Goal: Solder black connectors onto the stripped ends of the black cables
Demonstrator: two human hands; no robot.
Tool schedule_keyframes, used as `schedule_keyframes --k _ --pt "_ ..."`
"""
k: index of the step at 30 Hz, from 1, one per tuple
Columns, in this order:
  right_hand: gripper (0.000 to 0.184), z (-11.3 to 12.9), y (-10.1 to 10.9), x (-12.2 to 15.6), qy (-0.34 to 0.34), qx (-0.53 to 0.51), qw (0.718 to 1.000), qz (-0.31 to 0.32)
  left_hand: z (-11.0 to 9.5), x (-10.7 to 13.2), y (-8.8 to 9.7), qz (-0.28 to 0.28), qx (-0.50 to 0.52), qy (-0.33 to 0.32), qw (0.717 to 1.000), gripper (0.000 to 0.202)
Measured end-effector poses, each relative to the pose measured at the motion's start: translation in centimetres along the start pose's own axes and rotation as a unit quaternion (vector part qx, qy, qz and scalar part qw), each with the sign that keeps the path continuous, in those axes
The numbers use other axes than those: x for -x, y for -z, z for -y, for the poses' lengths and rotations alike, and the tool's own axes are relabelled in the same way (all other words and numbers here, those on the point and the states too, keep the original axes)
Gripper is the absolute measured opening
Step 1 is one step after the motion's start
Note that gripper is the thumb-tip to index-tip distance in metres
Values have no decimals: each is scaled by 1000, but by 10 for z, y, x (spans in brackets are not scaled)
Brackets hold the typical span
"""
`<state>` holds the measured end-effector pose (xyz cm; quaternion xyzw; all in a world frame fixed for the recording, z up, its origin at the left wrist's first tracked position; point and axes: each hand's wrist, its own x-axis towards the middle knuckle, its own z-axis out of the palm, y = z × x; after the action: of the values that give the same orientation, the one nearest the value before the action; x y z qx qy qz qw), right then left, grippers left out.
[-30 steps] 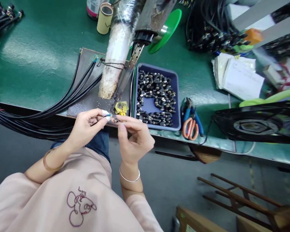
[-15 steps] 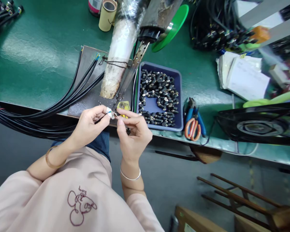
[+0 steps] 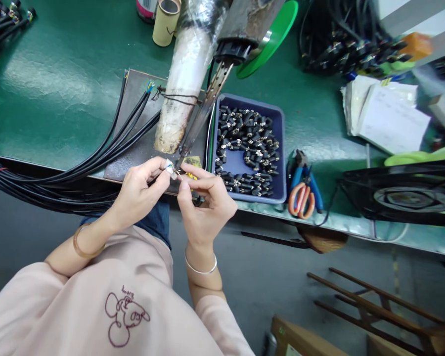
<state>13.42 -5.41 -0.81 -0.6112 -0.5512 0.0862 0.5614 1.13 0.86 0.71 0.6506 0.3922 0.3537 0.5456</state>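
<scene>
My left hand [image 3: 141,190] is closed in a pinch on the end of a black cable, its taped fingertips meeting at the tip of the fixed soldering iron [image 3: 198,116]. My right hand [image 3: 203,205] is closed too, thumb and forefinger pinching a small black connector [image 3: 197,200] against that same spot. Both hands touch at the table's front edge, just above a grey metal plate [image 3: 133,148]. A yellow pad [image 3: 191,161] lies under the iron's tip, partly hidden by my fingers.
A blue tray [image 3: 278,148] holds several black connectors. Orange and blue cutters [image 3: 303,188] lie to its right. A bundle of black cables [image 3: 44,183] runs off to the left. Papers [image 3: 385,116], a black fan [image 3: 408,193] and a green spool [image 3: 272,34] are further out.
Both hands have moved slightly up and closer together, bringing the cable end and connector against the iron's tip. The view has shifted a little to the left.
</scene>
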Motion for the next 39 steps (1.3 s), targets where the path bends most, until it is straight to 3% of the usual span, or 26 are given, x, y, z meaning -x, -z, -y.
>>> schedule_keyframes --k 9,17,27,35,39 --pt "8 1 0 -3 31 31 999 -7 -2 1 2 2 -15 -23 1000 21" --pt "9 2 2 3 30 27 999 2 -1 2 2 5 -27 -18 999 22" --pt "13 1 4 4 91 71 993 1 -4 5 1 4 -20 8 1000 24" --pt "8 -3 3 4 12 -4 1000 -13 -1 11 2 21 10 31 999 12" --pt "14 -4 1 3 94 44 994 -23 0 12 4 40 42 36 998 16"
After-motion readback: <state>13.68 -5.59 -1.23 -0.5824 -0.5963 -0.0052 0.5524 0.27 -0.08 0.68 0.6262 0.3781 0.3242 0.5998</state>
